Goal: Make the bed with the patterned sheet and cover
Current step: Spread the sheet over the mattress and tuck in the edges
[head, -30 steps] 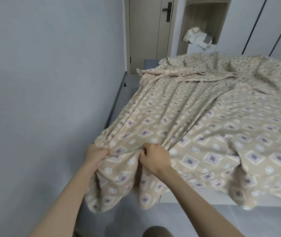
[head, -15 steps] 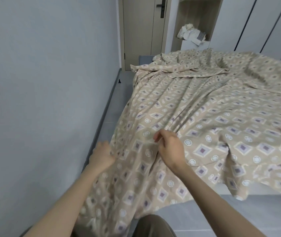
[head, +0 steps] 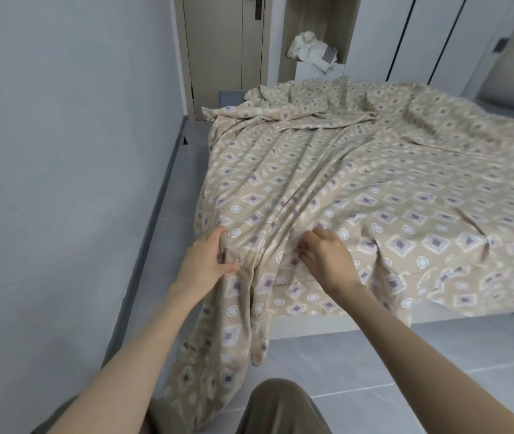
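Beige cloth printed with purple diamonds and white rings, the patterned sheet [head: 374, 189] lies spread over the bed [head: 327, 324]. Long creases run from the near corner toward the far end. There a rumpled heap [head: 312, 98] of the same print is bunched up. The sheet's near-left corner hangs off the mattress and trails down to the grey tiled floor [head: 390, 355], just beside the person's olive trousers [head: 280, 408].

The left hand [head: 208, 261] is at that corner of the bed and grips a gathered fold of the sheet between thumb and fingers. The right hand [head: 327, 258] rests on the sheet near the bed's edge, a little apart from the left. Its fingers are bent with the tips on the cloth, and it cannot be told whether they hold a fold.

A pale grey wall [head: 61, 151] runs along the left, with a narrow strip of floor between it and the bed. Beyond the bed stand a wooden door [head: 221, 51] and an open niche with crumpled white cloth [head: 308, 50] on a ledge.
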Demonstrator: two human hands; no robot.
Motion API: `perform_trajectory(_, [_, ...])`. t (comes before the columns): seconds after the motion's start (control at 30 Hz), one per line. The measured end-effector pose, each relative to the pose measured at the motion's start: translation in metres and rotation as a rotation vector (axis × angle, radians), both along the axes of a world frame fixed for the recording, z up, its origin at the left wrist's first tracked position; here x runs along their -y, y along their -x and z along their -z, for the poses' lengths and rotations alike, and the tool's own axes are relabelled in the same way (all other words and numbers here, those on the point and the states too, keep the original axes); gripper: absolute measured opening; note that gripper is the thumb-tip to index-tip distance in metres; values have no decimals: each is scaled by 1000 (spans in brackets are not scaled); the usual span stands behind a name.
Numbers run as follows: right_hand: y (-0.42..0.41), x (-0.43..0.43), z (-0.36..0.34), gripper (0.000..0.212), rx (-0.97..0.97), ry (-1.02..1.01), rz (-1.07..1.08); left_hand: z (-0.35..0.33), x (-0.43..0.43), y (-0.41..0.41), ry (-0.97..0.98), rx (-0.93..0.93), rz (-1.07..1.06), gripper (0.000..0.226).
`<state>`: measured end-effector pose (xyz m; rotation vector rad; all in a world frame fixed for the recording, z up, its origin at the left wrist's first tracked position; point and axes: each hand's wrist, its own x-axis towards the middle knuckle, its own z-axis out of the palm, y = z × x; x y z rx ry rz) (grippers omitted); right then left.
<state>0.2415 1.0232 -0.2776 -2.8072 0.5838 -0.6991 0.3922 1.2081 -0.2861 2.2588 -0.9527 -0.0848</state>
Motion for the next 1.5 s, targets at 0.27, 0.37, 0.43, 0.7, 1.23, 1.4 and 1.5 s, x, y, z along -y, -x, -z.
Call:
perform_trajectory(0.27, [8, 6, -10, 7, -30, -22, -69, -4, -4, -13, 40, 70, -45, 38])
perform_trajectory(0.37, [7, 7, -15, 18, -223, -36, -68, -4, -1, -11, 40, 148, -75, 31])
perform_trajectory(0.43, [6, 8, -19, 22, -381, 21, -67, -4, 3, -6, 56, 176, -49, 35])
perform_trajectory(0.7, [35, 14, 1, 43, -925, 89, 111, 10, 18, -5, -43, 235, 199, 40])
perform_trajectory(1.23, [52, 36, 64, 34, -562, 102, 190, -8, 14, 6, -117, 221, 107, 68])
perform_trajectory(1.4, [50, 17, 51, 17, -208, 8, 30, -5, 6, 2, -178, -30, -74, 79])
perform_trajectory(1.5, [43, 4, 47, 19, -471, -30, 18, 2, 3, -4, -233, -41, -98, 56])
